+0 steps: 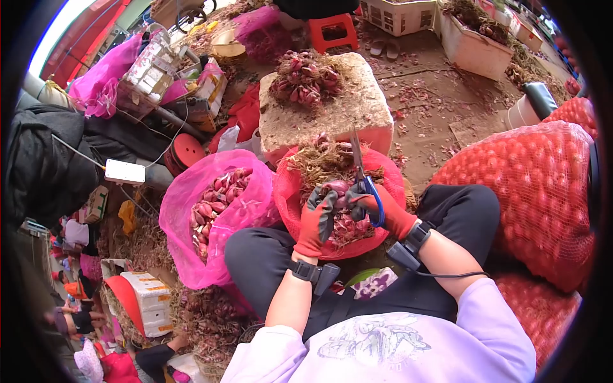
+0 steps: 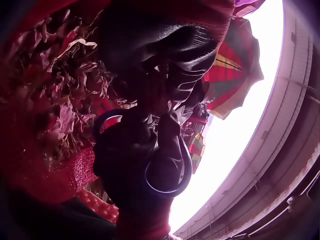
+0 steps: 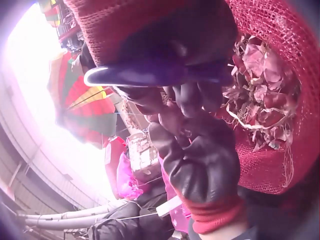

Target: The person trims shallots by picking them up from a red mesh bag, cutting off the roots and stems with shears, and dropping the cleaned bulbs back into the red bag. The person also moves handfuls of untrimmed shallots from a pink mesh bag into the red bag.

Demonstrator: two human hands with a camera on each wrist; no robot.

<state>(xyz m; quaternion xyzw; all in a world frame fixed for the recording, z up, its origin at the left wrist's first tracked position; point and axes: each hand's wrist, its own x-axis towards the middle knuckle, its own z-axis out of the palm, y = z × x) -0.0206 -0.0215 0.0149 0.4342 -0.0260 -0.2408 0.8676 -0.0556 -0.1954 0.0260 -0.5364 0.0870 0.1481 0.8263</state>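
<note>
Over a red mesh bag (image 1: 287, 237) between the knees, the gloved left hand (image 1: 316, 221) pinches a purple-red bulb (image 1: 336, 188). The gloved right hand (image 1: 385, 209) holds blue-handled scissors (image 1: 377, 201), fingers through the loops and blades pointing up and away. Its fingertips meet the same bulb. Dry roots and loose skins (image 3: 270, 75) fill the bag beneath. In the left wrist view the right hand (image 2: 135, 155) wears the scissor loops below the dark left-hand fingers. The right wrist view shows the left hand (image 3: 202, 160) curled at the bulb, mostly hidden by fingers.
A pink mesh bag (image 1: 175, 220) with trimmed bulbs stands at the left. Ahead, a foam block (image 1: 364, 96) bears a bunch of bulbs (image 1: 306, 80). Large red net sacks (image 1: 511, 191) fill the right side. A red stool (image 1: 333, 33) stands farther off.
</note>
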